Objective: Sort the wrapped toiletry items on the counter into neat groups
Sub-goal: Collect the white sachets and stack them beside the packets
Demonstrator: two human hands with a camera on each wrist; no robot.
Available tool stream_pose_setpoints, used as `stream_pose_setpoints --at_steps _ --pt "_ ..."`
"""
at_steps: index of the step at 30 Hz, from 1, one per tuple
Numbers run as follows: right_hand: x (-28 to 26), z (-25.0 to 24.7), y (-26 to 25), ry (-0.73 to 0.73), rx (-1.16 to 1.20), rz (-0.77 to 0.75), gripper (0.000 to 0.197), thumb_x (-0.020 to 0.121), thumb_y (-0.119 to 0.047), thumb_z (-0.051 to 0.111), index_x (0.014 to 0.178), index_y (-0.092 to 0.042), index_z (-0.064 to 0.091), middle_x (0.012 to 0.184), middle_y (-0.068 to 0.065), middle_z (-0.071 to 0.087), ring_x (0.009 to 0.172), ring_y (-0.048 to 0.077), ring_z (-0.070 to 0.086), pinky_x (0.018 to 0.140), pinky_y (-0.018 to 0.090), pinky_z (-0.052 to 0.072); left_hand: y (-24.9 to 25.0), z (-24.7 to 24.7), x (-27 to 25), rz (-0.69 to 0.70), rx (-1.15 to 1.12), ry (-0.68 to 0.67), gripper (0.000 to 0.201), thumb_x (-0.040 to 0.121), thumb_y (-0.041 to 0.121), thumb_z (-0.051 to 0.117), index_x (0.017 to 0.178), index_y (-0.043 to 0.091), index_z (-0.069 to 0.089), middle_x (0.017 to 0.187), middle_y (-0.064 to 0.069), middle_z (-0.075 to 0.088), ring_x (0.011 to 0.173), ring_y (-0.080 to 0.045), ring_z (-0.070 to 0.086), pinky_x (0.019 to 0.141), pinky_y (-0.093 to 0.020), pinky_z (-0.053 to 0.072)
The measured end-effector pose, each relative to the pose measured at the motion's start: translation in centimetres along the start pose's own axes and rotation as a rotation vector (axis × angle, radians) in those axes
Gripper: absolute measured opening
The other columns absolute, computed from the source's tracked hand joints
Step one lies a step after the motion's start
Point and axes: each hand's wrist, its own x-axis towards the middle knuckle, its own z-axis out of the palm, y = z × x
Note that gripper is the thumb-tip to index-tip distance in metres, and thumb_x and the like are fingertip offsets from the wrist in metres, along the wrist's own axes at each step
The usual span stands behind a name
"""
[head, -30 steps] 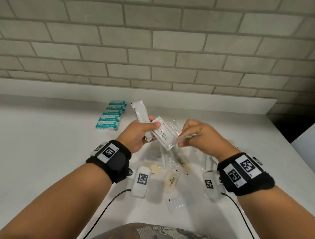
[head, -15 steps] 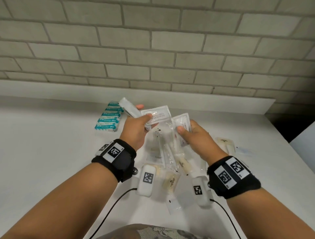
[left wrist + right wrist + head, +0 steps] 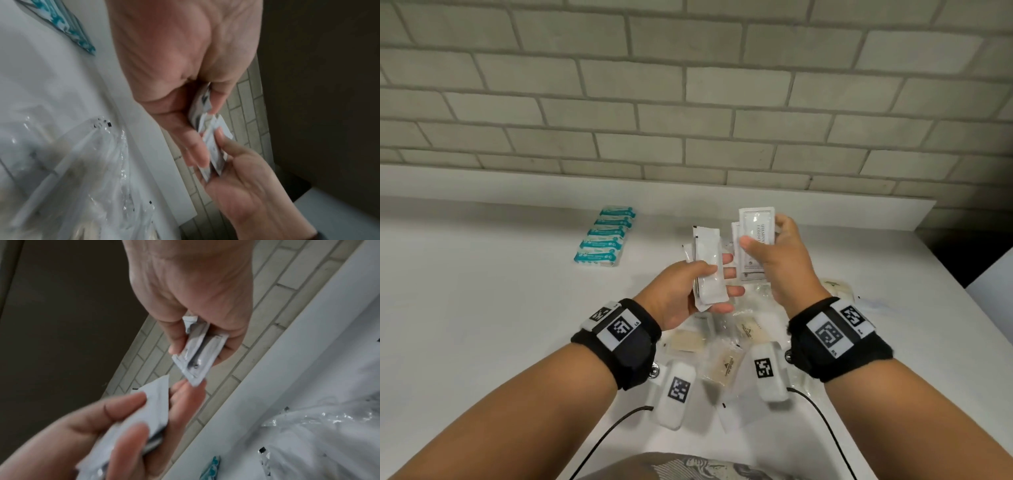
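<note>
My left hand grips a small stack of long plain white packets, held upright above the counter. Just to its right, my right hand pinches two flat white printed sachets between thumb and fingers, slightly higher. In the left wrist view the white packets sit in the palm, with the sachets below. The right wrist view shows the sachets edge-on and the white packets at lower left. A loose pile of clear-wrapped and beige items lies on the counter under my wrists.
A tidy row of teal packets lies at the back left of the white counter. A brick wall rises behind a low ledge. One beige wrapped item lies to the right; the counter's right edge drops away there.
The printed sachet held at my left thumb is now in my right hand with another. The left stack turned upright, and both hands rose away from the pile.
</note>
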Motion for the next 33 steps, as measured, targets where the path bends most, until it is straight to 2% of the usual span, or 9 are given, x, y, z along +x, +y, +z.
stream_pose_setpoints --at_steps 4,7,11,15,17,19,21,28,33 --pt "-0.2 -0.8 -0.1 -0.257 0.080 0.150 0.041 0.077 -0.007 0.075 0.116 -0.007 0.062 0.106 0.017 0.072 0.095 0.037 0.069 0.090 0.056 0.052 0.2 -0.7 -0.3 0.120 0.196 0.133 0.027 0.094 0.016 0.058 0.119 0.007 0.064 0.110 -0.014 0.072 0.099 -0.028 0.070 0.067 -0.032 0.060" --pt "-1.1 0.0 -0.2 -0.413 0.035 0.178 0.037 0.071 -0.007 0.077 0.106 -0.006 0.068 0.098 0.018 0.074 0.086 0.033 0.070 0.082 0.046 0.056 0.0 -0.6 -0.2 0.120 0.305 0.124 0.025 0.092 0.030 0.060 0.114 0.019 0.066 0.111 -0.006 0.072 0.093 -0.017 0.072 0.062 -0.028 0.057" --pt "-0.8 -0.6 -1.1 -0.339 -0.013 -0.094 0.019 0.078 0.001 0.073 0.092 -0.010 0.067 0.085 0.006 0.071 0.077 0.021 0.067 0.069 0.033 0.056 0.2 -1.0 0.2 0.020 0.260 0.078 0.069 0.086 0.069 0.033 0.119 0.016 0.063 0.105 -0.012 0.071 0.089 -0.025 0.070 0.061 -0.027 0.055" --pt "-0.9 -1.7 -1.4 -0.526 -0.406 -0.178 0.022 0.071 0.005 0.077 0.088 -0.009 0.075 0.068 -0.017 0.062 0.067 -0.002 0.057 0.067 0.010 0.046 1.2 -2.0 0.2 0.128 0.085 0.201 0.004 0.092 0.018 0.062 0.093 0.016 0.058 0.101 -0.010 0.065 0.084 -0.019 0.065 0.055 -0.022 0.051" --pt "-1.0 -2.0 -1.0 -0.533 -0.470 -0.102 0.033 0.073 0.005 0.077 0.090 -0.023 0.077 0.077 -0.020 0.069 0.072 0.001 0.059 0.069 0.014 0.048 1.4 -2.6 0.6 0.225 0.070 0.295 0.017 0.089 0.002 0.062 0.092 0.015 0.052 0.094 -0.009 0.065 0.080 -0.020 0.065 0.055 -0.022 0.052" --pt "-1.0 -2.3 -0.5 -0.468 -0.470 -0.004 0.030 0.077 0.002 0.074 0.092 -0.024 0.077 0.098 0.000 0.075 0.077 0.019 0.063 0.073 0.030 0.052 1.7 -2.8 0.8 0.296 0.052 0.337 0.018 0.089 -0.002 0.060 0.097 0.012 0.051 0.093 -0.008 0.066 0.079 -0.019 0.068 0.054 -0.022 0.053" --pt "-1.0 -2.6 -0.4 -0.387 -0.566 0.033 0.012 0.083 -0.009 0.073 0.094 -0.012 0.074 0.098 0.015 0.073 0.081 0.033 0.067 0.075 0.037 0.054 1.8 -3.1 1.0 0.340 0.069 0.373 0.019 0.089 -0.002 0.061 0.098 0.011 0.051 0.095 -0.007 0.065 0.080 -0.018 0.070 0.056 -0.023 0.055" --pt "-0.3 -2.9 -1.0 -0.242 -0.397 -0.007 0.008 0.091 -0.021 0.064 0.089 -0.029 0.063 0.086 -0.006 0.070 0.076 0.013 0.066 0.064 0.029 0.050 2.5 -3.5 1.2 0.429 0.174 0.457 0.023 0.091 -0.004 0.057 0.103 0.013 0.049 0.106 -0.012 0.055 0.099 -0.026 0.067 0.074 -0.036 0.060" --pt "-0.7 -2.1 0.0 -0.273 -0.300 -0.012 0.012 0.094 -0.022 0.059 0.103 -0.029 0.063 0.094 -0.006 0.073 0.082 0.008 0.068 0.066 0.021 0.049 2.4 -2.9 1.3 0.411 0.133 0.423 0.029 0.093 -0.005 0.051 0.117 0.011 0.048 0.117 -0.015 0.056 0.096 -0.024 0.067 0.076 -0.038 0.060"
